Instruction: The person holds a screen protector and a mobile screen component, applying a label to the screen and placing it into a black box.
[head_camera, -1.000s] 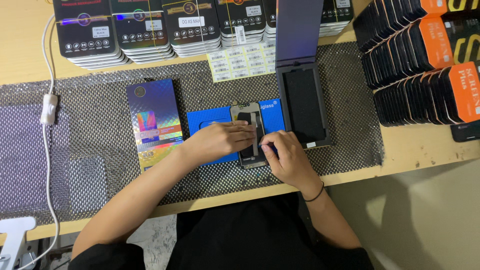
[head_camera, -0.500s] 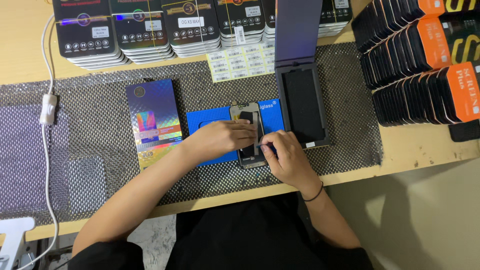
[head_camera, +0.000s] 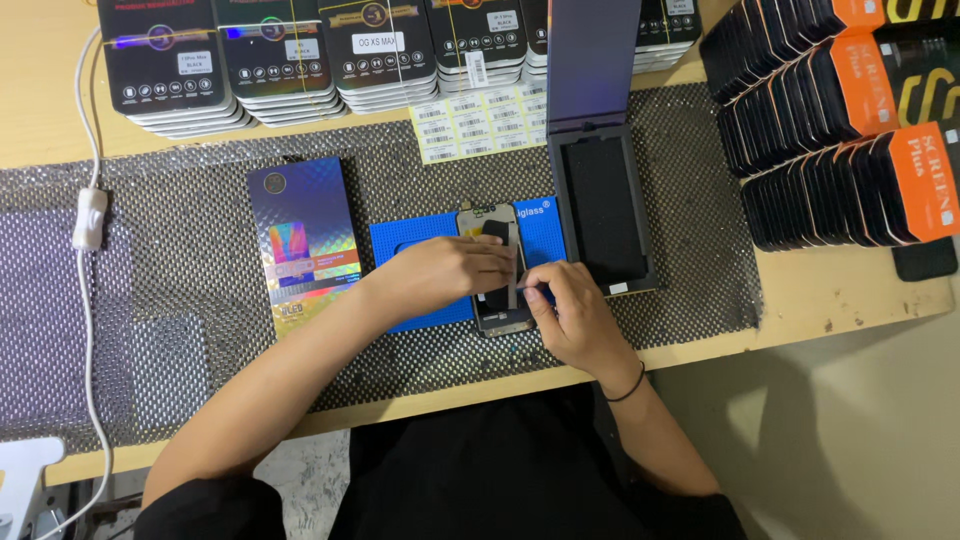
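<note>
The phone screen part (head_camera: 497, 268) lies back-up on a blue mat (head_camera: 420, 240), which rests on the grey mesh liner (head_camera: 180, 260) of the worktop (head_camera: 830, 290). The left hand (head_camera: 450, 272) lies curled over the part's left side, fingers pressing it down. The right hand (head_camera: 570, 310), just right of the part, pinches a thin tool (head_camera: 530, 289) whose tip meets the part's lower edge. Right of the mat stands an open black box (head_camera: 605, 210) with its lid raised; left of the mat lies a shiny holographic box (head_camera: 305, 240). Beyond the mat sits a sheet of barcode labels (head_camera: 480, 125).
</note>
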